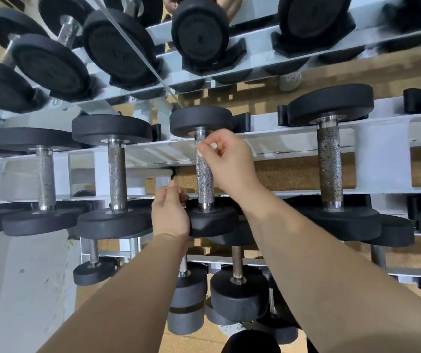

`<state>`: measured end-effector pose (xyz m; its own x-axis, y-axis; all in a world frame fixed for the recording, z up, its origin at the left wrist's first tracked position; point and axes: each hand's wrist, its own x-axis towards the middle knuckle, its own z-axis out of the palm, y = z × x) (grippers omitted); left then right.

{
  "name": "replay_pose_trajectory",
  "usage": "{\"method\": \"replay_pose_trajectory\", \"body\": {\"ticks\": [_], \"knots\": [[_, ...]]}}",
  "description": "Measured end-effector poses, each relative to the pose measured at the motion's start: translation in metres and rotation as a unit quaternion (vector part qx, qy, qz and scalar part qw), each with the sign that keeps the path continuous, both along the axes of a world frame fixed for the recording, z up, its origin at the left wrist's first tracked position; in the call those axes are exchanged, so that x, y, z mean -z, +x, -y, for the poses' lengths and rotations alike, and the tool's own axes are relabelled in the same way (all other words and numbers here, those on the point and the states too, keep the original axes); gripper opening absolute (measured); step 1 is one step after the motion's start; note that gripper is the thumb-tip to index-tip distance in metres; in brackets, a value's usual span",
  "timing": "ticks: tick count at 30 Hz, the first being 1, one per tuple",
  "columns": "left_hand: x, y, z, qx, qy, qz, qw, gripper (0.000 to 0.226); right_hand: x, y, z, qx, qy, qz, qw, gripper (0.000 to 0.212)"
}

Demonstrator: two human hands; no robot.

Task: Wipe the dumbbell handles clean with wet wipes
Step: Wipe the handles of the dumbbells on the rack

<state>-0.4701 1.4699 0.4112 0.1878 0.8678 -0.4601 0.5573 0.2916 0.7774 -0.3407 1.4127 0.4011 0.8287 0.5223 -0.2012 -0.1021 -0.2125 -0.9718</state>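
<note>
Two hands (170, 212) (229, 161) on dumbbell (205, 174), neighbouring dumbbells (117, 174) flanking, mirror (255, 95) behind

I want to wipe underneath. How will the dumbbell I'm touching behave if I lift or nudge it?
Probably heavy for its size: the dumbbell has thick black heads on a steel handle. Round heads would likely roll once off the rack cradles. The knurled handle should grip well, perhaps slicker after the wipe in the right hand wets it.
</note>
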Motion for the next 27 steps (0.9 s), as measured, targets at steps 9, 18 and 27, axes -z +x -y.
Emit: {"method": "replay_pose_trajectory", "body": {"ticks": [9,18,27], "knots": [[-0.007,0.002,0.006,0.000,0.008,0.019,1.000,0.036,0.009,-0.030,0.046,-0.145,-0.068,0.056,0.986,0.009],[-0.009,0.005,0.023,0.019,0.070,0.021,0.997,0.021,-0.011,0.012,0.012,-0.088,-0.112,0.161,0.977,0.012],[0.009,-0.036,0.048,0.079,-0.048,0.074,0.993,0.060,-0.020,0.002,0.042,-0.187,-0.191,0.291,0.919,0.014]]}}
